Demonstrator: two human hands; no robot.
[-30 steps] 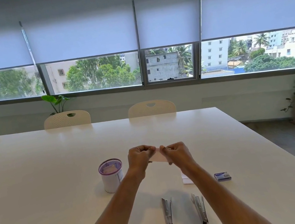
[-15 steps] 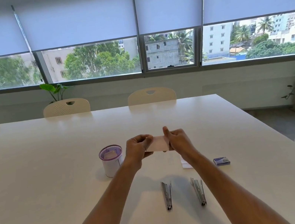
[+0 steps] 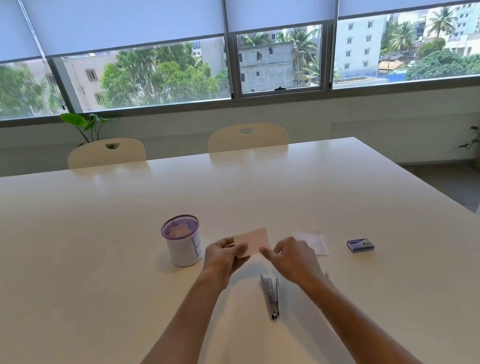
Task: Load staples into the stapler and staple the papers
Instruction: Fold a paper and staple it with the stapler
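Both hands have come lower and nearer since the earlier frame, and the right hand [image 3: 293, 260] has left the pink paper [image 3: 253, 241], which now hangs from the left hand [image 3: 224, 259] alone. The left hand's grip pinches the paper's left edge between thumb and fingers, holding it in the air above the table [image 3: 91, 286], just right of the purple-rimmed cup [image 3: 182, 240]. The right hand hovers just below the paper's near right corner, its fingers loosely curled and holding nothing, forefinger pointing toward that corner. By the look of it the person is sorting or squaring the papers, and neither loading nor stapling has begun. A stapler [image 3: 271, 299] lies on the table just near of the hands, seemingly opened out flat; the right forearm hides whatever lies to its right. More white papers [image 3: 315, 239] rest on the table right of the hands, and the small blue staple box [image 3: 360, 245] sits further right, well apart. Next, the right hand would likely need to reach the staple box or the stapler, and nothing stands between them. Chairs [image 3: 246, 137] line the far edge.
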